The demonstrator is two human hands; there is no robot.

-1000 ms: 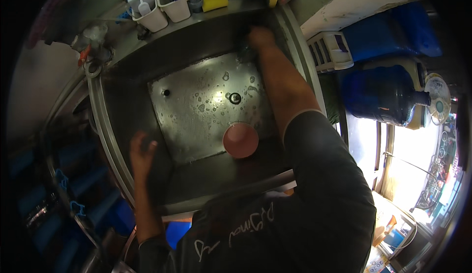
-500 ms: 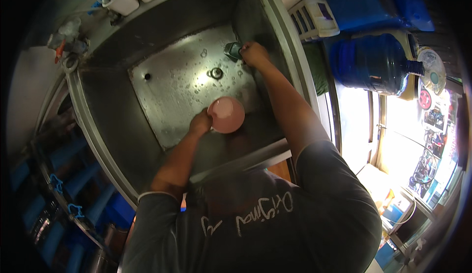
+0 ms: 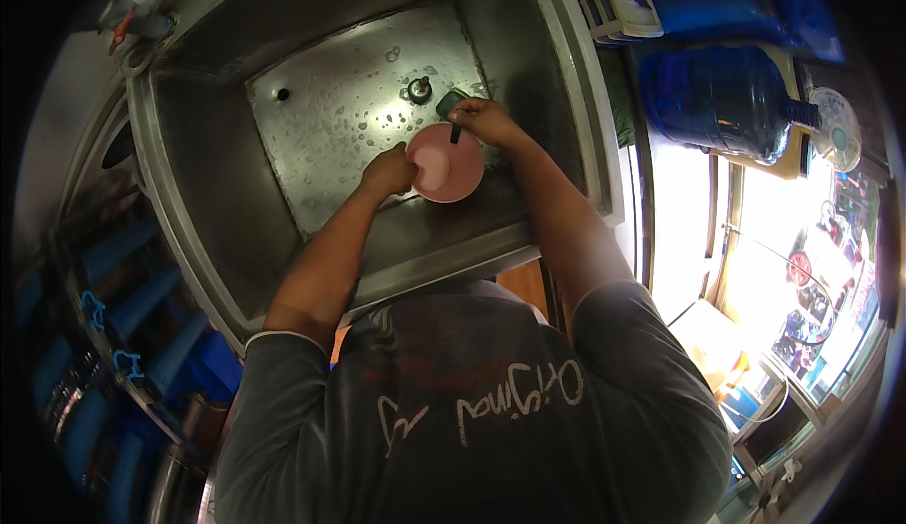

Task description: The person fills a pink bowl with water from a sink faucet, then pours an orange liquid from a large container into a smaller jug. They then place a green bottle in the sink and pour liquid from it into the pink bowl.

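Observation:
A round pink bowl (image 3: 462, 180) is inside the steel sink (image 3: 212, 161), near its front side. My left hand (image 3: 389, 171) grips the bowl's left rim, with the thumb side over the edge. At the bowl's far right rim my right hand (image 3: 484, 121) is closed on a small green scoop-like thing (image 3: 450, 102). A dark strip, perhaps its handle, points down from my fingers over the bowl's inside. The bowl's bottom shows a pale, glossy patch; I cannot tell whether it is liquid. My fingers hide part of the green thing.
Wet drops cover the sink floor around a drain fitting (image 3: 420, 90), and a dark hole (image 3: 282, 95) is at the left. A tap with a red handle (image 3: 121, 32) stands at the far left. Right of the sink are a white basket (image 3: 618, 3) and a large blue water bottle (image 3: 722, 104).
My right hand has come back from the sink's far right to the bowl with the green thing. The bowl, in my left hand, has moved slightly away from me and right.

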